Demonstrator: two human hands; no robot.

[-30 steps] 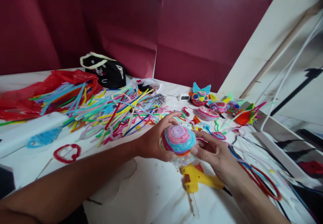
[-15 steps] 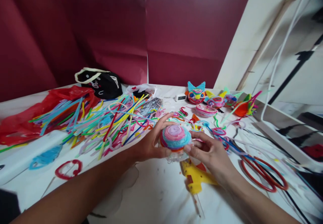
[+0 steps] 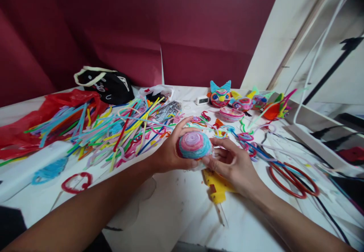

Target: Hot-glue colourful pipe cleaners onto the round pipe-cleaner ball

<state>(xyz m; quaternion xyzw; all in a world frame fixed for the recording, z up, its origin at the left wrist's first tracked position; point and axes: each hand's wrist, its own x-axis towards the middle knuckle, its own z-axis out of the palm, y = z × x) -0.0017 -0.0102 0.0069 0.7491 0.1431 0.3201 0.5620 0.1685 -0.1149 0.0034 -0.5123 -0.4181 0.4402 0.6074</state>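
Note:
A dome of coiled pipe cleaners (image 3: pixel 194 144), pink on top with blue and red rings below, is held above the white table (image 3: pixel 170 202). My left hand (image 3: pixel 167 151) cups its left side, thumb under and fingers curled over the back. My right hand (image 3: pixel 231 163) grips its right lower edge with thumb and fingertips. A yellow glue gun (image 3: pixel 217 187) lies on the table just under my right hand.
A heap of loose coloured pipe cleaners (image 3: pixel 113 129) covers the left middle, beside a red plastic bag (image 3: pixel 42 111) and a black bag (image 3: pixel 105 83). Finished pipe-cleaner figures (image 3: pixel 220 94) stand at the back right. Red wire rings (image 3: pixel 294 178) and cables lie at right.
Both hands kept hold of the dome and drifted slightly left and up in the picture as the head turned. The grip looks the same.

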